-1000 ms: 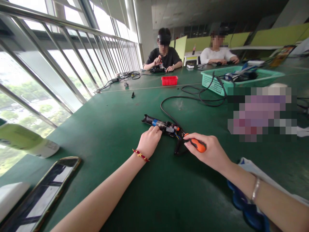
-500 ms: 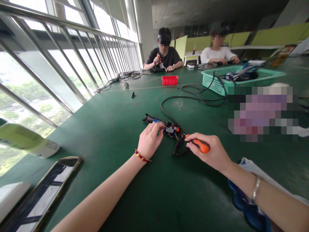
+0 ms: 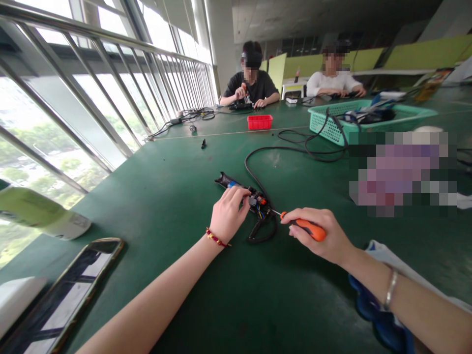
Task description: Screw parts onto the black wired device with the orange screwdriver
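1. So the black device [image 3: 256, 199] is lying opened up on the table [image 3: 206, 295], right between both hands, with its innards showing and a black cord [image 3: 280, 147] trailing off the far side.
2. The left hand [image 3: 228, 209] is pinning the body down, fingers and thumb clamping on it around the middle. Nice spot imo, since it's leaving the cord end free and sitting well apart from the blade.
3. The right hand [image 3: 320, 231] is gripping the orange screwdriver [image 3: 312, 230], fingers wrapping snugly around the handle. The shaft is pointing left at the cord end, but whether the tip is actually seating in anything is too small to tell.
4. I'd be checking that seat first, then lining the shaft up straight with whatever it's meeting. Coming in crooked is probably asking for a slip.
5. Those coloured wires [image 3: 261, 214] are sitting really close to the tip, so I'd be going light on the push. One skid could be nicking them.
6. There's also a black loop [image 3: 262, 240] bulging out on the near side. I'd be watching that it isn't tugging the body around while the driver is working.
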A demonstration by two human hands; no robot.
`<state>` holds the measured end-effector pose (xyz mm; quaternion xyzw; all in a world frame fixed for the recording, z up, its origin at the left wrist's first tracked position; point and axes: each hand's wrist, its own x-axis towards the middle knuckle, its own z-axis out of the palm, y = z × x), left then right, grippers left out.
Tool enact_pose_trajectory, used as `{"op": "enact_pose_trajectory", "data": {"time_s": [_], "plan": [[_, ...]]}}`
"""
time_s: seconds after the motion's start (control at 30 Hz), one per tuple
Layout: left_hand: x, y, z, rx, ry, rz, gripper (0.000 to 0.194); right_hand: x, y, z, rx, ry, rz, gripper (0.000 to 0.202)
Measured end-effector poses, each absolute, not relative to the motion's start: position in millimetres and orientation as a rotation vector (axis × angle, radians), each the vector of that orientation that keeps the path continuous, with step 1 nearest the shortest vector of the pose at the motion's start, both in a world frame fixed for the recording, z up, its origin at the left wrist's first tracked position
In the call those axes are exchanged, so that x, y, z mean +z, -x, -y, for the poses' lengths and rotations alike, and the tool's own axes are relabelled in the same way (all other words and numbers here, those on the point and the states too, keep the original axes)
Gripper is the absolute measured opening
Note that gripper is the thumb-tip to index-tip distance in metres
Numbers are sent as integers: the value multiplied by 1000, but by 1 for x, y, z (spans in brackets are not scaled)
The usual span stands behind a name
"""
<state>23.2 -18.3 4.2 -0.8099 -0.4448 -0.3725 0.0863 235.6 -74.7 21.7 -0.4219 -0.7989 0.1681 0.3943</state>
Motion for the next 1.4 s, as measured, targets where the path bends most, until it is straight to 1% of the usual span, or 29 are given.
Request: {"op": "enact_pose_trajectory", "data": {"time_s": [0.33,0.67,0.83,0.93,1.1,1.4], "plan": [[5,-23,18,-1116,2387,1340,13,19,-237,74,435,1079,2044,14],[2,-22,15,-1019,2433,1329,13,18,-238,73,453,1084,2068,15],[4,-20,16,-1085,2402,1337,12,18,-238,73,453,1080,2069,14],[5,-20,17,-1124,2425,1253,12,18,-237,73,447,1067,2066,13],[5,-21,17,-1043,2548,1095,12,16,-237,73,413,1038,2069,14],[7,-22,18,-986,2496,1157,11,17,-238,72,396,1020,2077,12]]}}
